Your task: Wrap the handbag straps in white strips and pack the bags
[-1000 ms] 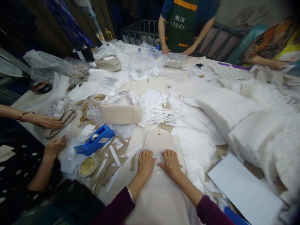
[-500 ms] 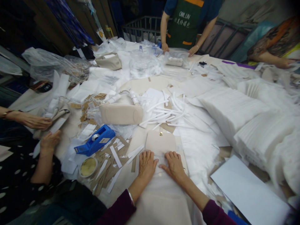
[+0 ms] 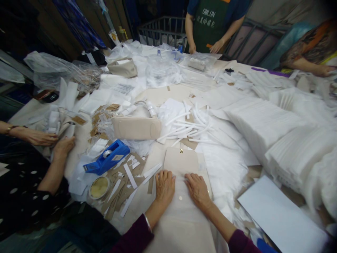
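Note:
A beige handbag (image 3: pixel 181 162) with a gold clasp on its flap lies flat in front of me. Thin, see-through white sheeting (image 3: pixel 180 211) covers its near part, and a pale round dot shows between my hands. On the left side of the covered bag rests my left hand (image 3: pixel 165 188), palm down, fingers extended on the sheeting. My right hand (image 3: pixel 198 191) lies palm down on the right side, its fingers lightly bent and pointing inward. Both hands look open, pressing on the sheeting. Their palms are hidden.
Left of my hands are a blue tape dispenser (image 3: pixel 106 157), a round tub (image 3: pixel 99 187) and paper strips. Beyond stand a second beige handbag (image 3: pixel 136 128) and white tubes (image 3: pixel 184 128). White foam sheets (image 3: pixel 265 123) are stacked right. A co-worker's hands (image 3: pixel 63 146) work at left.
My thumbs have drawn in closer to my fingers, and my right hand has shifted slightly. The co-worker at left and the one in the green apron have moved their hands.

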The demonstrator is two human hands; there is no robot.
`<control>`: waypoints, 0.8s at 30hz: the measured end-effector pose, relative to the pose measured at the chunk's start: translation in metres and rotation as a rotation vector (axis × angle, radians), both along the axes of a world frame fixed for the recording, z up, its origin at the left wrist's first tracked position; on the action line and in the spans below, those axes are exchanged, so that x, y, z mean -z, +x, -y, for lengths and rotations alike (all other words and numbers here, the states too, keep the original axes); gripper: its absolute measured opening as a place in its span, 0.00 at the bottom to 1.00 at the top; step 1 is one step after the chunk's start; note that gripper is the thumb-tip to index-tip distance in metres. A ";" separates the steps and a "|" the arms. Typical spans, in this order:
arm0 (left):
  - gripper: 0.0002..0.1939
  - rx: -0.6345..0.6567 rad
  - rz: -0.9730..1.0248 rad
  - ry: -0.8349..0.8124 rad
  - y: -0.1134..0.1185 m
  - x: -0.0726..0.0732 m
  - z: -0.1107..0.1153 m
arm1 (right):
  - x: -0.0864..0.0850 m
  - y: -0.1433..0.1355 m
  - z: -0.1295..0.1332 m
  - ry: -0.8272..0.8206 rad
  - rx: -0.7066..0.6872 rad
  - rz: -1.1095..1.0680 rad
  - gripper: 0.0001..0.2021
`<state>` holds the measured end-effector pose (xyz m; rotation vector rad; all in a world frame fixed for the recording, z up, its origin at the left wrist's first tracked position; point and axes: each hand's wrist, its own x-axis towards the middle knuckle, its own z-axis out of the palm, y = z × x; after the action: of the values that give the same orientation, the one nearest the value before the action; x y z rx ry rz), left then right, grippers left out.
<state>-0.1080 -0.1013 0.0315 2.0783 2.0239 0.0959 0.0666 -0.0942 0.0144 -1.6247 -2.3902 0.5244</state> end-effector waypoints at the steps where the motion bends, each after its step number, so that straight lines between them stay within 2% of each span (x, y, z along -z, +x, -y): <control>1: 0.13 -0.008 -0.002 0.002 0.000 0.000 0.000 | 0.002 0.000 0.001 0.008 0.005 0.004 0.10; 6: 0.12 -0.031 -0.005 0.024 0.000 0.005 0.001 | 0.012 -0.002 0.004 0.074 0.004 0.007 0.09; 10: 0.12 -0.034 -0.055 0.078 -0.002 0.023 0.005 | 0.018 -0.003 0.006 0.115 0.043 -0.015 0.08; 13: 0.17 0.004 -0.056 0.095 -0.005 0.033 0.007 | 0.023 -0.003 0.007 0.141 0.072 -0.038 0.06; 16: 0.19 0.001 0.041 0.069 -0.006 0.030 0.006 | 0.027 -0.004 0.009 0.170 0.097 -0.076 0.06; 21: 0.13 -0.019 0.164 0.023 -0.004 0.018 0.002 | 0.021 0.003 0.011 0.162 0.097 -0.103 0.06; 24: 0.13 -0.039 0.160 -0.004 -0.004 0.019 0.002 | 0.009 0.011 -0.018 0.159 0.033 -0.086 0.06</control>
<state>-0.1119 -0.1037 0.0126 1.9613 1.9672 0.2563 0.0773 -0.0766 0.0056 -1.5392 -2.2760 0.3794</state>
